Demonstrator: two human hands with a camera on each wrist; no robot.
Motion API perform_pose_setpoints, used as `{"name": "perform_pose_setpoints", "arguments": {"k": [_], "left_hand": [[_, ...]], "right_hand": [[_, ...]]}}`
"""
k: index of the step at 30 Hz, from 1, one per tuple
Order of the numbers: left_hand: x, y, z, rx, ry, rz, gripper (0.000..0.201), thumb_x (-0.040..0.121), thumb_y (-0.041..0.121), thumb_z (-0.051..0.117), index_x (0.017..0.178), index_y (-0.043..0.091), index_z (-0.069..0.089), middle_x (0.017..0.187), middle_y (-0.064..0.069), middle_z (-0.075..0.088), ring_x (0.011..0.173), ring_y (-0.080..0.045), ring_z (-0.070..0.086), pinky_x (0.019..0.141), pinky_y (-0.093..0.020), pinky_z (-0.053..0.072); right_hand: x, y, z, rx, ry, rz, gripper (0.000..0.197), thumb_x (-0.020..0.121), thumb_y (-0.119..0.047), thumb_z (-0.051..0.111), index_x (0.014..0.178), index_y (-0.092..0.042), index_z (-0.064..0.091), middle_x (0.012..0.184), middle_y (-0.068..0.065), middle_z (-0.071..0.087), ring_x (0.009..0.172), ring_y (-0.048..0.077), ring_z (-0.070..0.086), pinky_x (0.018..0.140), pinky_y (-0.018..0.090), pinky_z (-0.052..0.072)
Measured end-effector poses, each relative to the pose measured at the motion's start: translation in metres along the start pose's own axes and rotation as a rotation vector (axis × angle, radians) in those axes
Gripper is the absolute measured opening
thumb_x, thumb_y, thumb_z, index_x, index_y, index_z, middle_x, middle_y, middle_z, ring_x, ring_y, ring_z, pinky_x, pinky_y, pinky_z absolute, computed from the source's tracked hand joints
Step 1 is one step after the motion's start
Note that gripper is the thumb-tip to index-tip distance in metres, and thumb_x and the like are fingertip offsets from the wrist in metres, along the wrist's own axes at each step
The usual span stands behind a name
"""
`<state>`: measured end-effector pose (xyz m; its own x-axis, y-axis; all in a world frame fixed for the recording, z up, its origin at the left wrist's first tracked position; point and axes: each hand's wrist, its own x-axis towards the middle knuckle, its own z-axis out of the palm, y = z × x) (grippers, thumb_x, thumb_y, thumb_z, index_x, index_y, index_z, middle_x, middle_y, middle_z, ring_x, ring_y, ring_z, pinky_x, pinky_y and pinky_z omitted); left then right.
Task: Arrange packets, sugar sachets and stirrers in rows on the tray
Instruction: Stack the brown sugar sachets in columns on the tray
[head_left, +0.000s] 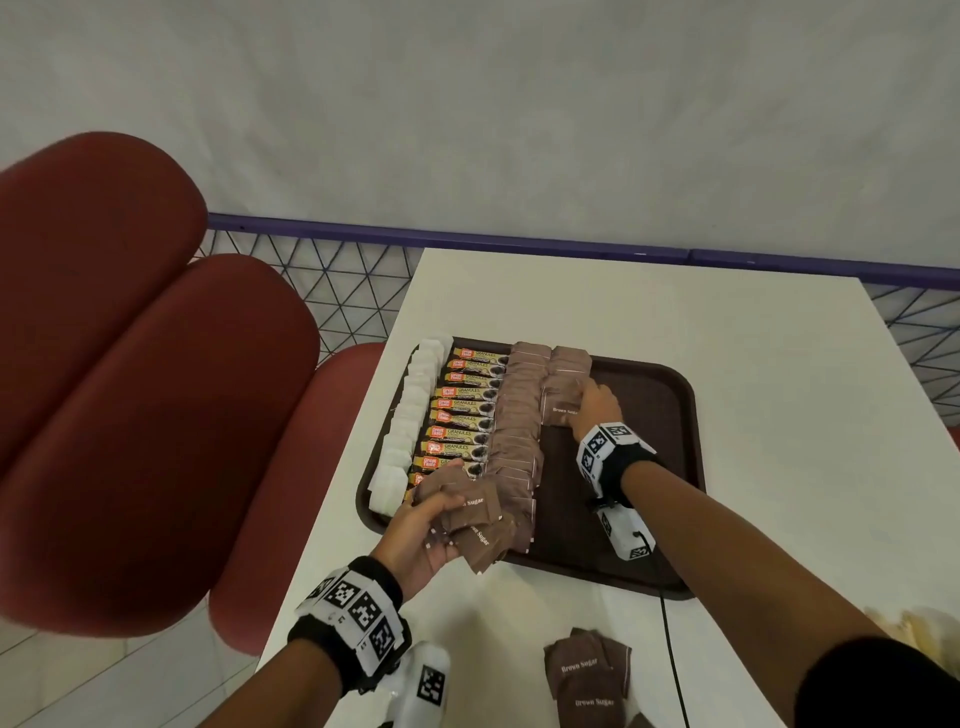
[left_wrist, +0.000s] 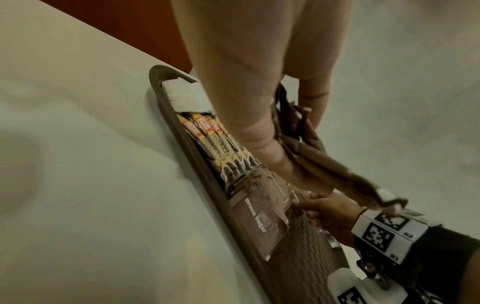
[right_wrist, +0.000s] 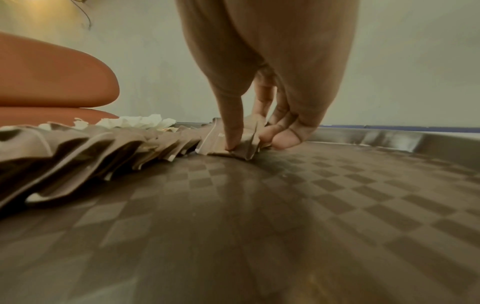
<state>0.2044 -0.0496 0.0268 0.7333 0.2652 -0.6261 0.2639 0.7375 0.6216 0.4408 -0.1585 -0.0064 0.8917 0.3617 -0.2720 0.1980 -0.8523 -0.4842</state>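
Observation:
A dark brown tray (head_left: 649, 467) lies on the white table. It holds a row of white sachets (head_left: 410, 415), a row of coffee granule packets (head_left: 462, 410), a full row of brown sugar sachets (head_left: 517, 415) and a short second row (head_left: 566, 364). My right hand (head_left: 597, 402) pinches one brown sugar sachet (head_left: 558, 410) at the near end of that short row. In the right wrist view the thumb and fingers (right_wrist: 233, 131) hold this sachet (right_wrist: 244, 150) down on the tray floor. My left hand (head_left: 421, 525) grips a bunch of brown sugar sachets (head_left: 478, 530) above the tray's near left corner.
More brown sugar sachets (head_left: 587, 675) lie loose on the table near its front edge, beside a black cable (head_left: 672, 665). Red padded seats (head_left: 130, 364) stand left of the table. A purple rail with mesh (head_left: 363, 249) runs behind. The tray's right half (right_wrist: 337, 205) is bare.

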Motion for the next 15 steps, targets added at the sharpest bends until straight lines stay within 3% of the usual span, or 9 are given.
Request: {"name": "perform_pose_setpoints", "arguments": {"k": [7, 11, 15], "left_hand": [[-0.005, 0.004, 0.004, 0.036, -0.020, 0.053, 0.049, 0.085, -0.005, 0.056, 0.124, 0.023, 0.055, 0.119, -0.018, 0.064, 0.103, -0.032, 0.064, 0.071, -0.041, 0.058], [-0.004, 0.003, 0.009, 0.060, -0.003, 0.084, 0.048, 0.085, -0.006, 0.057, 0.126, 0.016, 0.052, 0.111, -0.017, 0.066, 0.094, -0.028, 0.067, 0.073, -0.042, 0.058], [-0.003, 0.001, 0.015, 0.071, 0.007, 0.099, 0.048, 0.083, -0.007, 0.058, 0.127, 0.012, 0.051, 0.110, -0.016, 0.067, 0.094, -0.027, 0.067, 0.075, -0.044, 0.057]], "right_hand": [[-0.006, 0.001, -0.003, -0.055, 0.089, -0.044, 0.060, 0.080, -0.013, 0.069, 0.127, -0.001, 0.034, 0.131, 0.021, 0.035, 0.122, 0.034, 0.035, 0.095, 0.037, 0.037], [-0.021, -0.003, -0.007, 0.057, 0.128, -0.096, 0.055, 0.082, -0.018, 0.066, 0.125, 0.000, 0.037, 0.129, 0.021, 0.036, 0.120, 0.035, 0.035, 0.095, 0.038, 0.037], [-0.047, -0.006, -0.009, 0.209, 0.011, -0.221, 0.042, 0.084, -0.022, 0.064, 0.116, -0.004, 0.046, 0.120, 0.013, 0.043, 0.113, 0.026, 0.042, 0.095, 0.035, 0.040]]}}
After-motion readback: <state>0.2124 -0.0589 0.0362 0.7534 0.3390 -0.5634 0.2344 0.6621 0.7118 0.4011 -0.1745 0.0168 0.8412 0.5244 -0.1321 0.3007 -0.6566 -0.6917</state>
